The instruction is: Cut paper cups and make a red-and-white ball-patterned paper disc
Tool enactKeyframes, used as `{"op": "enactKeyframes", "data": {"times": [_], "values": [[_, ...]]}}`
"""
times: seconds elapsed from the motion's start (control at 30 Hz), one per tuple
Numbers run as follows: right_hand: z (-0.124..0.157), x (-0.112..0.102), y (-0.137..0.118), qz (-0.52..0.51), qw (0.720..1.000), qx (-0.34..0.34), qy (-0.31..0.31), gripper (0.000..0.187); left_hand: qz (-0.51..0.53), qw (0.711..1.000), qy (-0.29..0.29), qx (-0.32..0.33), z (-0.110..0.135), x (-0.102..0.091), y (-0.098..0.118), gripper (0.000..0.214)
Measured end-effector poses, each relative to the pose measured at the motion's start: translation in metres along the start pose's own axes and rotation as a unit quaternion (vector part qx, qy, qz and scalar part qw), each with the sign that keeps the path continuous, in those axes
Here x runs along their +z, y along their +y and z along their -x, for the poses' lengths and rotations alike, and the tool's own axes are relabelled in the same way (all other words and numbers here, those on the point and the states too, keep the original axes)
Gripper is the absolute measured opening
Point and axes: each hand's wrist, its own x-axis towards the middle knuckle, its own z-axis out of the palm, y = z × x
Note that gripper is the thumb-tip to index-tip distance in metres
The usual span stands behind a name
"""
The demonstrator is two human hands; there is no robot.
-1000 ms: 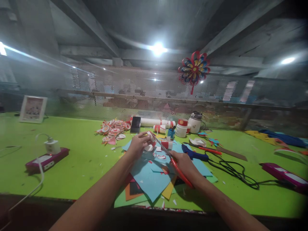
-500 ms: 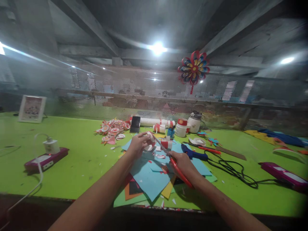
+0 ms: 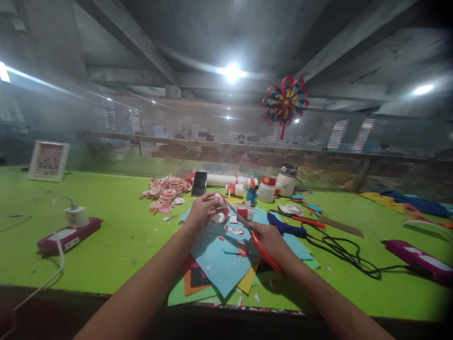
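Head cam: our left hand (image 3: 201, 212) pinches a paper cutout (image 3: 220, 210) just above the blue sheet (image 3: 219, 264); right hand (image 3: 272, 240) grips scissors (image 3: 255, 241), blades at its edge. Prob. light, floppy, tears easy, so we'd hold near the cut.

Red-handled scissors (image 3: 253, 236) angled up-left, blade tips at small red-white paper cutout (image 3: 219, 216).

left hand (image 3: 201, 211) at frame centre pinched a red-and-white paper piece (image 3: 220, 203) | right hand (image 3: 271, 238) gripped red-handled scissors (image 3: 247, 227), blades at the paper | blue paper sheets (image 3: 219, 257) beneath | green bench (image 3: 116, 231) | blue glue gun (image 3: 286, 227) right of centre
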Motion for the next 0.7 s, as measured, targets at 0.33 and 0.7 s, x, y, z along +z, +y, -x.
{"op": "enactKeyframes", "data": {"times": [0.33,0.7], "values": [[-0.0006,-0.0015,0.0015,-0.042,0.999,-0.015,-0.009,0.038,-0.007,1.0,0.016,0.016,-0.0035,-0.003,-0.0014,0.028],[0.0006,-0.0009,0.0012,-0.064,0.998,-0.013,0.003,0.043,-0.021,0.999,-0.004,0.026,0.0001,0.0015,-0.003,0.036]]}}
